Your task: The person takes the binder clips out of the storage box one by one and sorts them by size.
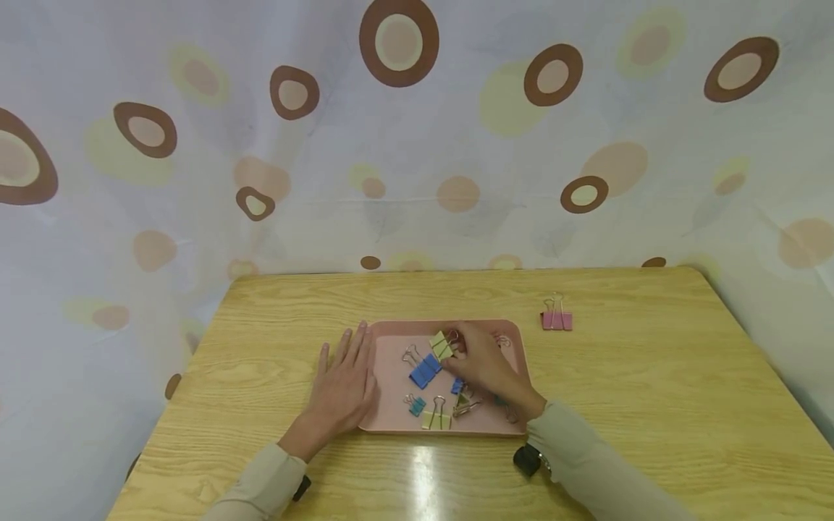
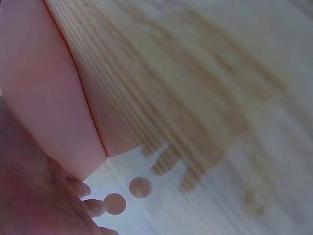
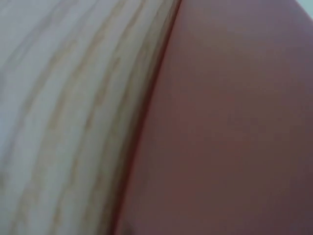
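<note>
In the head view a pink tray (image 1: pixel 391 427) lies on the table with several binder clips in it. My right hand (image 1: pixel 482 359) reaches over the tray's right part and pinches a yellow binder clip (image 1: pixel 440 344) between thumb and fingers. Just left of that sits a large blue binder clip (image 1: pixel 426 371). Flat and straight-fingered, my left hand (image 1: pixel 342 387) rests along the tray's left edge. The left wrist view shows that hand's palm side and fingertips (image 2: pixel 95 207) by the tray wall (image 2: pixel 54 93). Only tray wall (image 3: pixel 220 122) and table fill the right wrist view.
Near the tray's front are a small teal binder clip (image 1: pixel 415 406) and another yellow binder clip (image 1: pixel 436 418). A pink binder clip (image 1: pixel 557 320) stands on the wooden table (image 1: pixel 638 376), right of the tray. Behind the table hangs a patterned curtain (image 1: pixel 417 145).
</note>
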A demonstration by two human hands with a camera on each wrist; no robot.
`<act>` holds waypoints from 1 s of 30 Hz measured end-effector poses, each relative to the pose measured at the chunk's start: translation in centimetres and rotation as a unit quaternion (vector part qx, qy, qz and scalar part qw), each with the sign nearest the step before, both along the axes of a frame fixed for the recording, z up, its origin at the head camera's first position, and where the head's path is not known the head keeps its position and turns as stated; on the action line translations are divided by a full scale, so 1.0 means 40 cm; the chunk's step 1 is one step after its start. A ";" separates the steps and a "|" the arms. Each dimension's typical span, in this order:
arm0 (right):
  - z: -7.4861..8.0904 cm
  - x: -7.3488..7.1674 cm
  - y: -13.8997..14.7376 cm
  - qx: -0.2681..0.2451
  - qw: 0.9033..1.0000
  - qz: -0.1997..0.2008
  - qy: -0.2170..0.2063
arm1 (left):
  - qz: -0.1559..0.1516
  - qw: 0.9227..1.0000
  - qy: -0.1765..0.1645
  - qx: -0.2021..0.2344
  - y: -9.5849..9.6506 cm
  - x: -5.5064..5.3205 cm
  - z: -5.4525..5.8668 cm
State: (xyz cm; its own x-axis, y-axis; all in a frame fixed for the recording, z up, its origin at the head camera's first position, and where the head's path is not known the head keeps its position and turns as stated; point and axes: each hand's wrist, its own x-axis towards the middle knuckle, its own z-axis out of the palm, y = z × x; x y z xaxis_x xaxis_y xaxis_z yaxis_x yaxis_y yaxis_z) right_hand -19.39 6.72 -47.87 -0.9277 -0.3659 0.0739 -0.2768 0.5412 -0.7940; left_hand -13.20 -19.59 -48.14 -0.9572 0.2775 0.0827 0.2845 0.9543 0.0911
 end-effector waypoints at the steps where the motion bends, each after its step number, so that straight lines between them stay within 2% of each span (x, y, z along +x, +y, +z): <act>1: -0.001 0.000 0.001 0.003 1.000 -0.001 0.003 | -0.001 1.000 0.002 0.002 0.001 0.000 0.000; 13: 0.009 -0.001 0.019 0.031 0.999 0.028 0.002 | 0.001 1.000 0.008 0.006 0.003 0.004 -0.009; 23: 0.016 0.010 0.053 0.004 0.999 0.033 0.013 | 0.001 1.000 0.007 0.000 0.001 0.005 -0.013; 27: 0.030 0.012 0.065 -0.005 0.998 0.028 0.059 | 0.002 1.000 0.004 -0.001 -0.001 0.006 -0.011; 30: 0.044 0.015 0.073 -0.013 0.997 0.024 0.074 | 0.004 1.000 0.003 -0.001 -0.003 0.005 -0.011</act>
